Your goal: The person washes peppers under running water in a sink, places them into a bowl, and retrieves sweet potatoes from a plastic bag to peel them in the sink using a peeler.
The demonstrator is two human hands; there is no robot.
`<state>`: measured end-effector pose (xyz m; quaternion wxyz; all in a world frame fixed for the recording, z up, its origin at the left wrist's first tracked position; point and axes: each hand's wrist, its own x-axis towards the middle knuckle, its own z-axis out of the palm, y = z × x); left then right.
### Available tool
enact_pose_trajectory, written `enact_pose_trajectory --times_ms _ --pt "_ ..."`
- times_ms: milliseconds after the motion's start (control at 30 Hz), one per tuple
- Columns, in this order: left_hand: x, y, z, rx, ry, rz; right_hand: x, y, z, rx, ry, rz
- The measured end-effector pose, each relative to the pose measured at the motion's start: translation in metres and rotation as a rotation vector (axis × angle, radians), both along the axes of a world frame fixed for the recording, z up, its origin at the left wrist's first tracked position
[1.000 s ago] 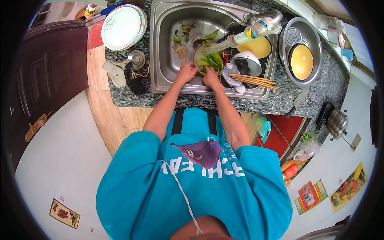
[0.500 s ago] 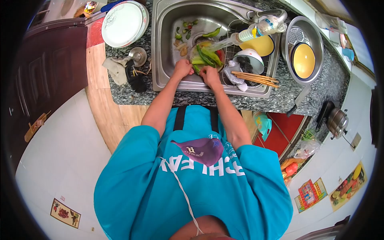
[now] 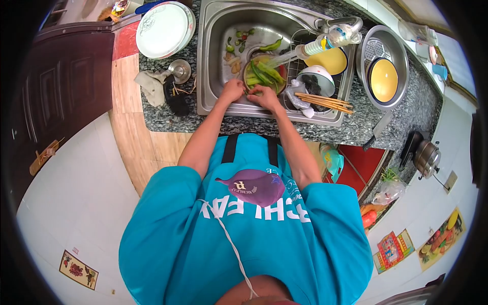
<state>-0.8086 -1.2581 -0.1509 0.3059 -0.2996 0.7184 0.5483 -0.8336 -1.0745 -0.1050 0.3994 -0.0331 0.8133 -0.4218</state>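
Observation:
In the steel sink (image 3: 216, 43), water runs from the faucet (image 3: 330, 40) into a bowl of green peppers (image 3: 264, 73). My left hand (image 3: 234, 90) is closed at the bowl's near left edge, its fingers bent and what they hold too small to make out. Close beside it, my right hand (image 3: 263, 96) has thumb and fingers pinched together at the near rim; anything between them is hidden. Pepper scraps (image 3: 239, 38) and pale pieces (image 3: 234, 63) lie on the sink floor, with one long green pepper (image 3: 272, 46) near the drain.
Right of the bowl, a wire rack holds a yellow bowl (image 3: 328, 61), a white bowl (image 3: 317, 79) and chopsticks (image 3: 325, 101). Further right are a steel basin (image 3: 363, 56) and a knife (image 3: 378, 129). Plates (image 3: 162, 30), a metal cup (image 3: 180, 71) and cloths (image 3: 151, 87) lie left of the sink.
The peppers, raised and heaped toward the near side half a second ago, now lie lower in the bowl. Both hands stay close together at its near edge. The view has shifted slightly.

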Motion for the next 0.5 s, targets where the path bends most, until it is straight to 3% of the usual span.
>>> enact_pose_trajectory --times_ms 100,200,267,333,433,500 --pt "0.003 -0.002 -0.024 -0.119 0.065 0.000 -0.004 0.002 0.024 -0.030 0.165 -0.002" --pt "-0.010 0.007 0.016 -0.161 0.058 -0.023 -0.011 -0.004 0.040 0.188 0.291 -0.172" --pt "-0.020 0.014 0.038 -0.262 0.111 -0.110 -0.017 -0.008 0.041 0.202 0.347 -0.152" --pt "-0.018 0.018 0.033 -0.361 0.151 -0.197 -0.014 -0.011 0.037 0.354 0.664 -0.054" --pt "-0.021 0.019 0.007 -0.431 0.223 -0.248 -0.016 -0.005 0.016 0.345 0.582 -0.005" --pt "-0.021 0.021 -0.001 0.094 -0.052 0.125 -0.018 -0.002 0.002 0.335 0.467 0.045"
